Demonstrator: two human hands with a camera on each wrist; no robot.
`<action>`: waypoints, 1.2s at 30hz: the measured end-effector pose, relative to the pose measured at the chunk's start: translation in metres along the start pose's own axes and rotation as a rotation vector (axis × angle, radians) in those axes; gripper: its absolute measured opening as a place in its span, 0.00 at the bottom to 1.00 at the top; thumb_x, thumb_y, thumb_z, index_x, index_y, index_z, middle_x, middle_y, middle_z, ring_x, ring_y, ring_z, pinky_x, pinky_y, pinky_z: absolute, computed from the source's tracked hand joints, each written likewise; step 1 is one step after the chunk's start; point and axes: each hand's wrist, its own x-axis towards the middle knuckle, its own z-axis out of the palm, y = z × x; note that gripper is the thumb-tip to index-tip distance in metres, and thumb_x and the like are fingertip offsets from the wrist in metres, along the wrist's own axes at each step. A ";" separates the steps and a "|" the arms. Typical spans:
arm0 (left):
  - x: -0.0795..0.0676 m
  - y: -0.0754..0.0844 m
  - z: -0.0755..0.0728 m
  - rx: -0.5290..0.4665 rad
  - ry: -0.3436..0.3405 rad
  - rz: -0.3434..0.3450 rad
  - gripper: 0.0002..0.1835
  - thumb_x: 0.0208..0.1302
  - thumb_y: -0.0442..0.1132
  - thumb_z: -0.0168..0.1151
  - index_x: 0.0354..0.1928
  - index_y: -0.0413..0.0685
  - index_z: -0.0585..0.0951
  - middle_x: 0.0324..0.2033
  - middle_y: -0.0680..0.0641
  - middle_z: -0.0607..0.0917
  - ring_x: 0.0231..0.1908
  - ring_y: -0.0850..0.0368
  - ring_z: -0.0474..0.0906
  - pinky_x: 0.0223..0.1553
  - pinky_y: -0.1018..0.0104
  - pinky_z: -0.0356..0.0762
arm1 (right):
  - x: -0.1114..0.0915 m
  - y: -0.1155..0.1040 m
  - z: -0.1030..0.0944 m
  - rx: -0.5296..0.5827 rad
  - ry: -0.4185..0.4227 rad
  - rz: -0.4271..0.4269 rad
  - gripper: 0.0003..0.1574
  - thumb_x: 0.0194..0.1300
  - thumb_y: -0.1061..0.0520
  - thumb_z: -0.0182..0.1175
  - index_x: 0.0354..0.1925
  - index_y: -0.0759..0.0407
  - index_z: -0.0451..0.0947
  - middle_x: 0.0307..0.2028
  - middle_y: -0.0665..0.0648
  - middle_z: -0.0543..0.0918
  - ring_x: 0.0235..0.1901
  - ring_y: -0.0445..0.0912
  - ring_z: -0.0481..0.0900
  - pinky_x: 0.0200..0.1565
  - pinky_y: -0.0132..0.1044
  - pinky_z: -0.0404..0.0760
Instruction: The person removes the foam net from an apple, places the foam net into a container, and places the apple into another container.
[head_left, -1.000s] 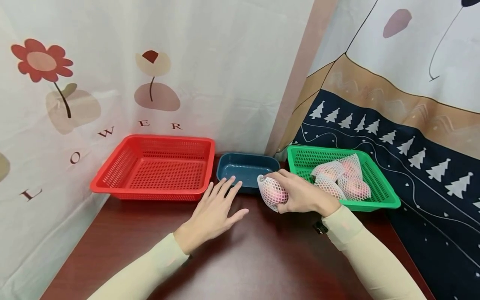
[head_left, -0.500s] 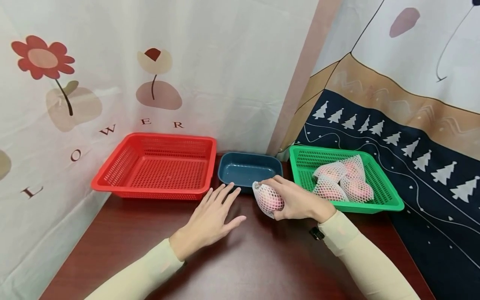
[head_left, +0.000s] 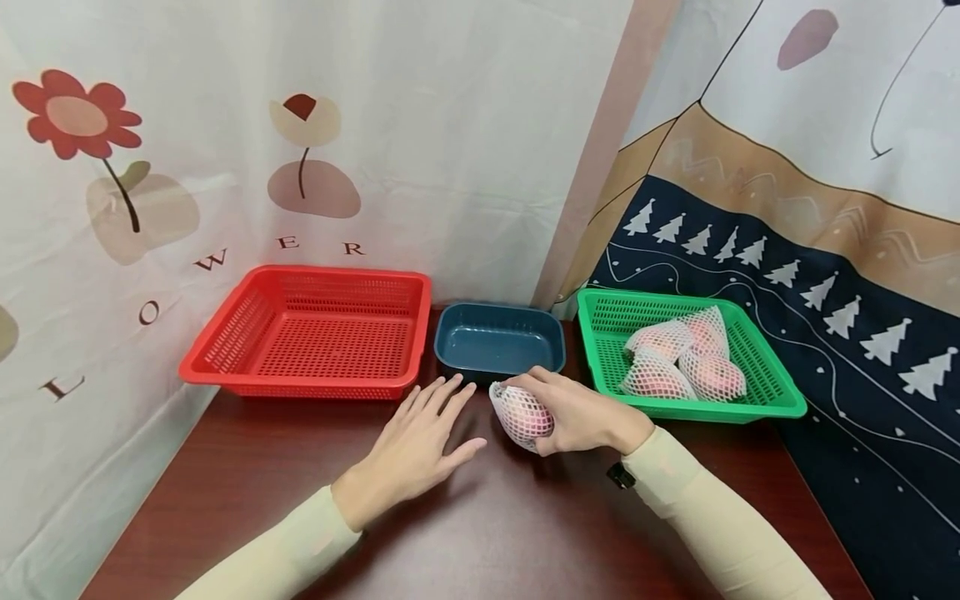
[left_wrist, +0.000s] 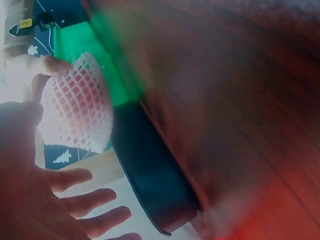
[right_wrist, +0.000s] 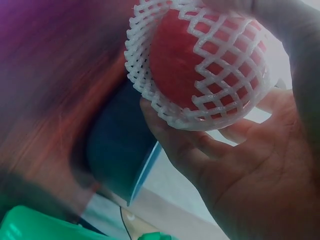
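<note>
My right hand grips a red fruit in a white foam net sleeve, held over the table just in front of the dark blue dish. In the right wrist view, fingers and thumb curl round the netted fruit, and bare red skin shows at the sleeve's mouth. Left of it, my left hand holds nothing, palm down over the table with its fingers spread. The left wrist view shows the netted fruit beyond the left thumb, apart from that hand. The fruit's exact kind is unclear.
A green basket at the right holds several netted fruits. At the back middle stands the dark blue dish, nothing visible inside. A red basket stands left of it. Printed curtains hang behind the brown table.
My right hand has carried the netted fruit left and toward me, from the dish's front right corner to before its front edge. My left hand has shifted slightly toward me, fingers still spread.
</note>
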 end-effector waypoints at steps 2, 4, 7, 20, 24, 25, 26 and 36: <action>-0.001 0.000 -0.001 -0.011 -0.010 -0.006 0.47 0.82 0.72 0.63 0.90 0.53 0.70 0.88 0.40 0.74 0.87 0.32 0.71 0.86 0.29 0.70 | 0.001 -0.001 0.002 0.005 -0.013 0.001 0.60 0.61 0.51 0.84 0.86 0.49 0.70 0.71 0.55 0.81 0.63 0.49 0.84 0.67 0.50 0.91; -0.002 0.000 -0.001 -0.024 -0.018 -0.011 0.47 0.83 0.72 0.63 0.90 0.53 0.71 0.88 0.40 0.74 0.87 0.32 0.70 0.85 0.29 0.71 | 0.003 -0.001 0.005 0.009 -0.022 -0.001 0.61 0.60 0.51 0.84 0.86 0.49 0.70 0.72 0.55 0.81 0.64 0.49 0.84 0.68 0.51 0.91; -0.003 0.000 -0.001 -0.042 -0.030 -0.020 0.46 0.83 0.72 0.62 0.90 0.54 0.71 0.87 0.40 0.74 0.86 0.32 0.71 0.84 0.28 0.73 | 0.004 -0.001 0.009 0.011 -0.034 -0.009 0.61 0.60 0.51 0.85 0.86 0.47 0.70 0.73 0.55 0.80 0.66 0.48 0.83 0.68 0.51 0.90; -0.007 0.001 -0.001 -0.108 -0.050 -0.058 0.43 0.83 0.71 0.64 0.88 0.55 0.75 0.86 0.41 0.76 0.85 0.33 0.74 0.79 0.26 0.78 | 0.010 -0.002 0.020 0.020 -0.072 -0.046 0.64 0.58 0.54 0.84 0.87 0.46 0.68 0.75 0.54 0.80 0.67 0.47 0.83 0.66 0.48 0.89; -0.007 0.001 -0.002 -0.109 -0.053 -0.051 0.42 0.84 0.70 0.63 0.87 0.55 0.75 0.86 0.41 0.76 0.83 0.34 0.75 0.78 0.27 0.79 | 0.011 -0.001 0.022 0.031 -0.084 -0.048 0.65 0.59 0.54 0.84 0.88 0.50 0.66 0.77 0.55 0.80 0.69 0.48 0.83 0.70 0.50 0.89; -0.007 0.001 -0.002 -0.111 -0.052 -0.049 0.42 0.84 0.70 0.64 0.87 0.55 0.75 0.86 0.41 0.76 0.83 0.34 0.76 0.77 0.28 0.80 | 0.011 -0.001 0.023 0.034 -0.086 -0.047 0.64 0.59 0.53 0.84 0.88 0.51 0.66 0.77 0.55 0.80 0.69 0.48 0.83 0.70 0.50 0.89; -0.007 0.000 -0.001 -0.115 -0.051 -0.048 0.42 0.84 0.70 0.64 0.87 0.55 0.75 0.86 0.41 0.77 0.83 0.35 0.76 0.77 0.28 0.81 | 0.011 -0.001 0.023 0.040 -0.089 -0.046 0.64 0.59 0.54 0.84 0.87 0.52 0.66 0.77 0.54 0.80 0.69 0.47 0.83 0.70 0.49 0.88; -0.003 -0.003 0.003 -0.181 -0.055 -0.070 0.38 0.84 0.68 0.65 0.84 0.55 0.79 0.80 0.42 0.83 0.78 0.38 0.81 0.72 0.30 0.85 | 0.008 0.002 0.028 0.047 -0.080 -0.080 0.63 0.60 0.57 0.84 0.87 0.52 0.66 0.77 0.53 0.77 0.70 0.45 0.81 0.74 0.48 0.86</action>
